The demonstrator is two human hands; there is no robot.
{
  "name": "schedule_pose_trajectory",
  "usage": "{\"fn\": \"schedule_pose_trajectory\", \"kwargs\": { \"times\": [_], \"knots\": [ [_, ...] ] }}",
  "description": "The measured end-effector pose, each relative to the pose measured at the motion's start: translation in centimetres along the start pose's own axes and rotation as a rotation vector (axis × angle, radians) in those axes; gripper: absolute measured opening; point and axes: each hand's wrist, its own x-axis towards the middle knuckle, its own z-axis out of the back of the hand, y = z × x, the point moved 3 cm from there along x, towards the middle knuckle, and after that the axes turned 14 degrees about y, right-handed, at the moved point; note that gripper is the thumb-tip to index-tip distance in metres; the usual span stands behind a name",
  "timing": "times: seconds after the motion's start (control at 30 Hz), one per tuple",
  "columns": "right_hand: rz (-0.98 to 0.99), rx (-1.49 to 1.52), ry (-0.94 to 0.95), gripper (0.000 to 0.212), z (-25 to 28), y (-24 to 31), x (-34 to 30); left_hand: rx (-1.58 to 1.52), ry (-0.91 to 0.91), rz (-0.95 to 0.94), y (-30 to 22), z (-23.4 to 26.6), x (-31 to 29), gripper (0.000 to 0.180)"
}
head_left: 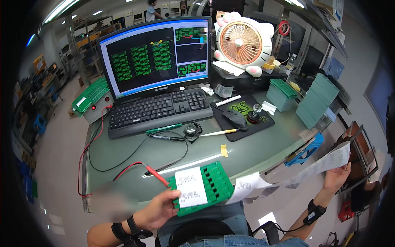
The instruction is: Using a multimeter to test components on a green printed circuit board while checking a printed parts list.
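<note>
One green circuit-board panel, topped by a white paper slip, is gripped by the left hand over the lap, beside the bench; a printed paper strip is held in the right hand's grip.

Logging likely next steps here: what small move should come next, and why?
Probably bring the right hand inward, gathering the long paper strip: it stretches far out sideways, sagging midway, while the left hand holds the green board panel.
</note>
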Motion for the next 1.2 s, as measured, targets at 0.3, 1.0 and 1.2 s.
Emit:
{"fn": "schedule_pose_trajectory", "kwargs": {
  "times": [0.3, 1.0, 1.2],
  "knots": [
    [0.068, 0.006, -0.081, 0.038, 4.5, 2.7, 1.3, 0.045, -0.059, 0.048, -1.9, -0.2, 2.8, 0.054],
    [0.109, -0.01, -0.218, 0.039, 4.3, 1.8, 2.3, 0.173, 0.009, 0.03, -1.7, -0.1, 3.8, 0.058],
    [0.185, -0.05, -0.206, 0.041, 7.3, 4.9, 4.5, 0.043, 0.0, -0.035, -2.2, -1.4, 2.5, 0.053]
  ]
}}
